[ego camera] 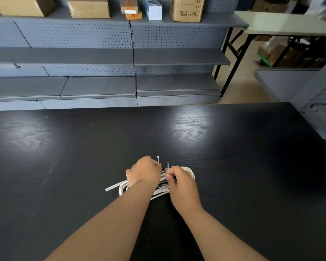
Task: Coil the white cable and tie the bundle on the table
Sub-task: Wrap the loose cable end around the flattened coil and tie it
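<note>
The coiled white round-sheathed cable (189,170) lies as a flattened bundle on the black wood-grain tabletop (233,147), close to its near edge and about midway between its left and right edges. The person's left grip (145,172) is curled over the middle of the bundle and pinches one end of a thin white plastic cable tie (158,158), whose small head stands up just past the knuckles. The right grip (181,185) pinches the tie's other end, and that tail points up just beside the head. The two ends stand apart, so the tie appears not yet closed and the tying step looks unfinished.

The likeliest fault is the slim tail missing the head's slot, or slipping out of so fine a pinch. With both grips busy on the tie, nothing else presses the loops, so they could spring apart. The cable's loose end (111,187) juts toward the left edge and may be left outside the bundle. Whether the tie passes under every strand is hidden by the hands; cinching round only some would leave the coil slack
</note>
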{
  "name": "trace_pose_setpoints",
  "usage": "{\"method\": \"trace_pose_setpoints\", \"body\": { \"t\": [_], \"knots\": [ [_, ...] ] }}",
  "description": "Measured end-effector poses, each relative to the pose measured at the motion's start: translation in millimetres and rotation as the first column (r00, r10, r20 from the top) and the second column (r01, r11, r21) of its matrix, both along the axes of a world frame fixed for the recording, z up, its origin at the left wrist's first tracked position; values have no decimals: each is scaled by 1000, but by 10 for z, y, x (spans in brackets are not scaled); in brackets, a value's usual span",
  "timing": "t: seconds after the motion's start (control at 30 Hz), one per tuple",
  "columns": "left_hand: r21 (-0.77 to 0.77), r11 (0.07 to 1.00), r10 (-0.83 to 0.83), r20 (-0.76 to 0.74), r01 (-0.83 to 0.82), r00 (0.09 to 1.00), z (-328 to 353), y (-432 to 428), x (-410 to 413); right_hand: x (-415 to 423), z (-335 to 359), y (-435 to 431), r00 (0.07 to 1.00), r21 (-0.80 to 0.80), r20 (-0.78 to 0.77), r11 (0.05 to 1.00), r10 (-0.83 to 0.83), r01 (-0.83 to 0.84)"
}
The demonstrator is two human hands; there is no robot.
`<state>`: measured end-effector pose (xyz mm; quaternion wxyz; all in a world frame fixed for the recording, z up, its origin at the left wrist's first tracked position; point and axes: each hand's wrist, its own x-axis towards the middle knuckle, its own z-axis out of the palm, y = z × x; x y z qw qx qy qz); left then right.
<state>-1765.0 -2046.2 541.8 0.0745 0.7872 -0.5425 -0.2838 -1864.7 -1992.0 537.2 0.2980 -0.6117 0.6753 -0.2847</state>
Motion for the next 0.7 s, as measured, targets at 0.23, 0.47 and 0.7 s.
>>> {"method": "trace_pose_setpoints", "body": {
  "t": [0.23,0.47,0.7],
  "knots": [
    [-62,998,-24,-215,11,976,62,60,64,-23,126,-44,997,91,69,995,-39,33],
    [-76,994,31,-527,-83,849,109,122,158,-34,259,-146,984,212,153,976,-88,54],
    [-77,996,-18,-624,-39,781,132,149,237,-23,243,-120,986,176,143,982,-89,63]
  ]
}}
